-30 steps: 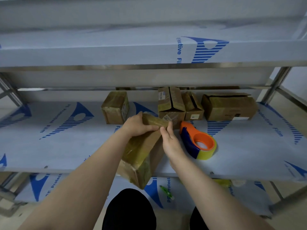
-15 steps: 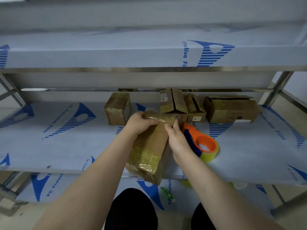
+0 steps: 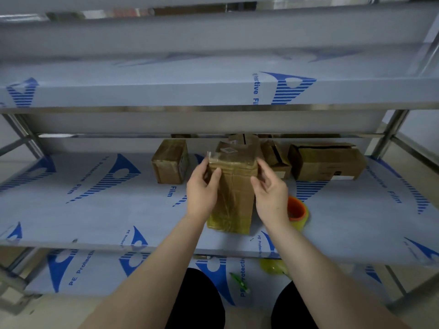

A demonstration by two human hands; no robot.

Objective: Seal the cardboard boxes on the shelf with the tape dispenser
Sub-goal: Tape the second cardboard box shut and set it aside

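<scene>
Plainly the box (image 3: 234, 186) stood on end near the front of the shelf (image 3: 95, 210). The left hand (image 3: 202, 186) and right hand (image 3: 270, 193) clasped its upper sides, fingers (image 3: 263, 168) curled round the edges. Wrapped in glossy tape, it probably felt slick, light and stiff, and was best held at the corners. The tape dispenser (image 3: 298, 210) lay just beside the right wrist, other boxes (image 3: 169, 161) stood behind, and the upper shelf (image 3: 213, 96) hung close overhead.

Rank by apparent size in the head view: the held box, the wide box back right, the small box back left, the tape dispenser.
1. held box, though nearest the camera, so unsure
2. wide box
3. small box
4. tape dispenser, partly hidden behind the right hand
</scene>
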